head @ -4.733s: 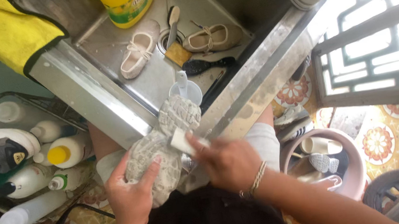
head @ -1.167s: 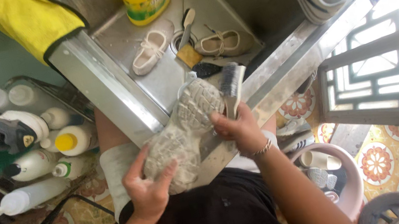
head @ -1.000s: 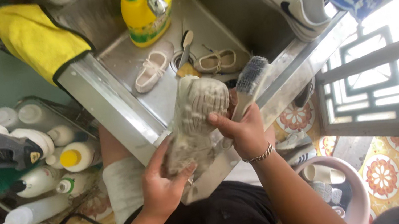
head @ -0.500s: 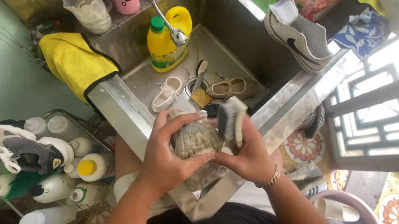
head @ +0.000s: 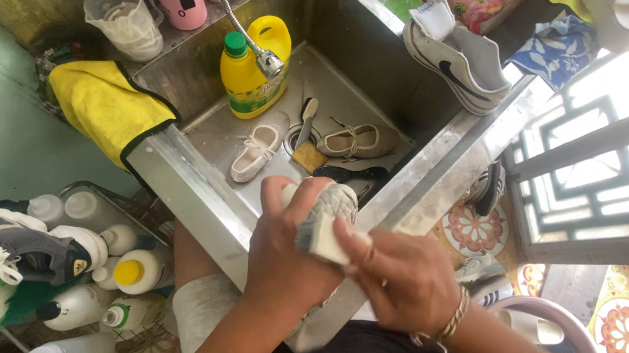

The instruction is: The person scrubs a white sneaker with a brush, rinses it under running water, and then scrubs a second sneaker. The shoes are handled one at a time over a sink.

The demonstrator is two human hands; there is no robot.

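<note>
I'm gripping the soapy grey fabric shoe point(head: 328, 204) in my left hand point(head: 288, 249) over the steel sink's front rim point(head: 189, 189); right hand point(head: 404, 276) is clamping the white-backed scrub brush point(head: 317, 240) against it; I'm favouring short, firm strokes, shoe braced.

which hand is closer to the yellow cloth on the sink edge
Left. The left hand grips the grey shoe below the yellow cloth; the right hand is farther off.
</note>
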